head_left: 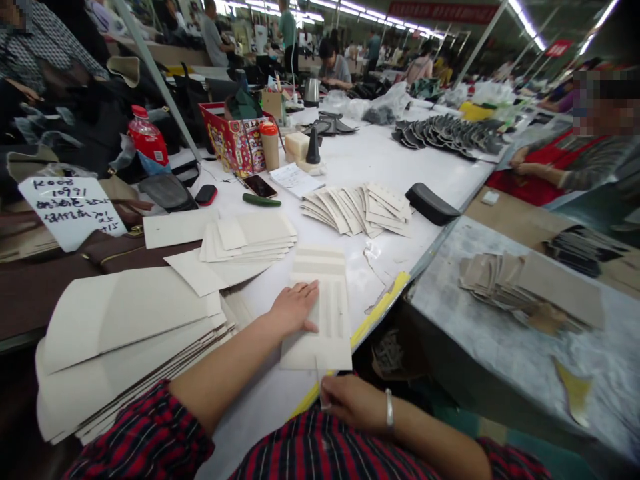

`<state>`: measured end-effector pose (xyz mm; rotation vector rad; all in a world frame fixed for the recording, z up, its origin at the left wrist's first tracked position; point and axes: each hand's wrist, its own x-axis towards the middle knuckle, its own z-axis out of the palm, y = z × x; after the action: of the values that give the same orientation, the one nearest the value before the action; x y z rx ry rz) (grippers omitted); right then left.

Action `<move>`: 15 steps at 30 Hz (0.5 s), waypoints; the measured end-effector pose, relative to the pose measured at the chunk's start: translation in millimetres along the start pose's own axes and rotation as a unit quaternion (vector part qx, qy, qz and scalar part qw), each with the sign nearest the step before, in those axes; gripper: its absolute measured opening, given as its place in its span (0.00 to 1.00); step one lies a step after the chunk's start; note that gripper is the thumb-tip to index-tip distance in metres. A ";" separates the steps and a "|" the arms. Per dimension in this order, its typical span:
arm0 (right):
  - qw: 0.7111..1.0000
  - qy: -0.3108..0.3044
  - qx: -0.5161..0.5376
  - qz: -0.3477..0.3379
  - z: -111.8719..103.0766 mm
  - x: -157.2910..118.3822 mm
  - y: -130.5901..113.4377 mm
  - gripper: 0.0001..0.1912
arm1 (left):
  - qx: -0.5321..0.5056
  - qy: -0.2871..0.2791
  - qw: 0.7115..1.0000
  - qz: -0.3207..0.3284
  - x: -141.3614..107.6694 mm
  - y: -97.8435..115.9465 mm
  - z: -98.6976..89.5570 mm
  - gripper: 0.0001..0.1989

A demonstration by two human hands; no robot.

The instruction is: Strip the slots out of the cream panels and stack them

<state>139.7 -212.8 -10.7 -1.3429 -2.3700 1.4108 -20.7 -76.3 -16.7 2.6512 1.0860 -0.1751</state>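
My left hand lies flat with fingers spread on a cream-coloured panel at the table's near edge. The panel has slot-like strips down its middle and a darker band across its far end. Just below its near edge, my right hand is closed, thumb and fingers pinching a thin pale strip-like piece whose kind I cannot make out. Beside my left forearm is a large stack of cream panels. Smaller cream panels are piled beyond my left hand, and a fanned row of cream pieces lies farther off.
A black case, a phone, a green cucumber-like object, a lidded cup and a red-labelled bottle stand or lie around the white table. A lower side table holds grey-beige pieces. Another person in red sits at right.
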 end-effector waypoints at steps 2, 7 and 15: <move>0.999 -0.019 0.045 -0.004 14.1 -17.8 -3.2 0.04 | -0.005 0.007 1.000 0.002 -0.7 -1.6 2.1 0.43; 0.988 0.055 0.141 0.018 -11.8 -14.8 -12.0 0.06 | -0.065 0.044 0.997 0.009 -5.7 -10.1 6.3 0.40; 0.948 0.237 -0.091 0.194 -98.9 88.5 16.2 0.18 | -0.116 0.114 0.980 -0.113 18.3 -14.7 -3.8 0.12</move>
<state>141.1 -79.9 3.6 -2.0130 -2.0229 0.8003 -18.0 -52.9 -19.9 2.3793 1.3861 0.2056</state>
